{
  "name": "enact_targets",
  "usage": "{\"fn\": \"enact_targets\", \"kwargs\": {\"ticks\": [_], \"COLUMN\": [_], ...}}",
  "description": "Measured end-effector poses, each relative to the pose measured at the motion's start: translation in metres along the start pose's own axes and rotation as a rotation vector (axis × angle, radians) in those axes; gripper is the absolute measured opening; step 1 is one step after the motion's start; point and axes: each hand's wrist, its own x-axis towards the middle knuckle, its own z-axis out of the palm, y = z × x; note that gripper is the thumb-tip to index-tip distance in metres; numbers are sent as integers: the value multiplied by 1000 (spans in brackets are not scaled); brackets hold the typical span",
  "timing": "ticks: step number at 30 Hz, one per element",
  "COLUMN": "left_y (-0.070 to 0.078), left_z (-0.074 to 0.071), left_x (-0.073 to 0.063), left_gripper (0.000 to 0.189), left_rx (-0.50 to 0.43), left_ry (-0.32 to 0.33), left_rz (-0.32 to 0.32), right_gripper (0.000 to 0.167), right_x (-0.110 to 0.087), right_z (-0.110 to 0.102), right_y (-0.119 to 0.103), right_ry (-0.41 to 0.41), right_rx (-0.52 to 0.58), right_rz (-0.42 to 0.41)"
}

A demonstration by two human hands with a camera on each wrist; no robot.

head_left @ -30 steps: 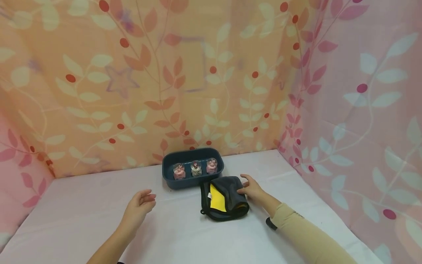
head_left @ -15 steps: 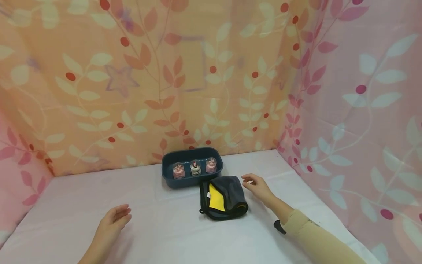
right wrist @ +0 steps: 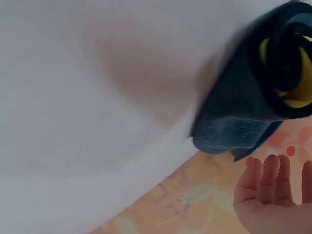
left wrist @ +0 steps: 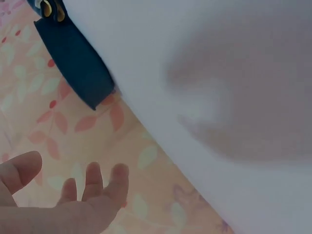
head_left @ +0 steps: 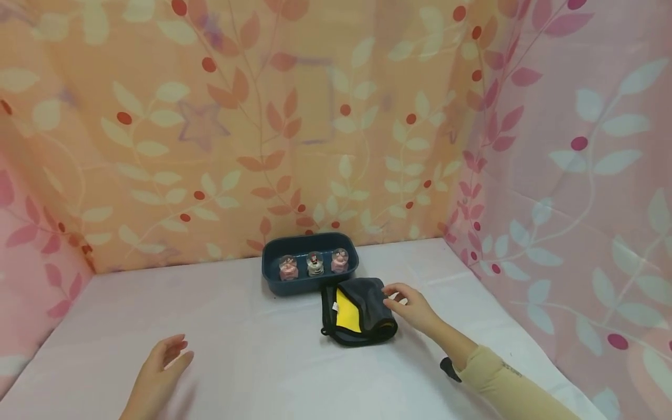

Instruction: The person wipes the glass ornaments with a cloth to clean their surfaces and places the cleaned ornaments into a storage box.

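Note:
A folded grey cloth [head_left: 370,303] with black edging and a yellow inner side lies on the white table, just in front of a dark blue tray [head_left: 294,286]. At the cloth's right edge hovers my right hand [head_left: 415,309], fingers loosely bent and holding nothing; whether the fingertips touch it I cannot tell. The right wrist view has the rolled cloth [right wrist: 234,112] above the relaxed fingers [right wrist: 268,180]. My left hand [head_left: 157,367] is over the table at the front left, nothing in it. Its fingers [left wrist: 92,180] are spread in the left wrist view.
Three small snow globes stand in a row in the tray: a pink one [head_left: 288,268], a white one [head_left: 315,265] and another pink one [head_left: 339,261]. Patterned curtains [head_left: 315,146] enclose the table [head_left: 252,350] at the back and sides.
My left hand has moved left and back towards me, away from the cloth. My right hand drew off the cloth to the right, then came slightly back to its edge. The cloth stays put.

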Motion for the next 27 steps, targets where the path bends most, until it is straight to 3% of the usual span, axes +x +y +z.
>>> {"fn": "enact_targets", "kwargs": {"ticks": [4, 8, 10, 12, 15, 18, 20, 22, 27], "left_y": [0, 0, 1, 1, 1, -1, -2, -3, -4], "left_z": [5, 15, 23, 29, 35, 36, 35, 34, 33], "left_x": [-2, -4, -5, -6, -9, -12, -12, -12, -13], "left_gripper": [59, 57, 55, 54, 51, 50, 50, 51, 51], "left_rx": [39, -7, -49, -69, -79, -71, -65, -60, -66], "left_ry": [-22, -52, -66, -74, -51, -30, -27, -27, -36], "left_rz": [-17, -27, -23, -18, -17, -20, -21, -24, -22], "right_gripper": [27, 35, 32, 26, 17, 14, 12, 10, 5], "right_x": [-4, -4, -3, -1, 2, 4, 4, 3, -4], "right_z": [8, 21, 27, 31, 36, 39, 43, 47, 60], "right_y": [-11, -18, -19, -19, -20, -24, -28, -29, -27], "right_ry": [-120, -233, -250, -225, -100, 73, 130, 79, -275], "right_rx": [-209, -606, -782, -883, -825, -579, -427, -387, -561], "right_rz": [-171, -285, -320, -352, -318, -232, -239, -306, -479]}}
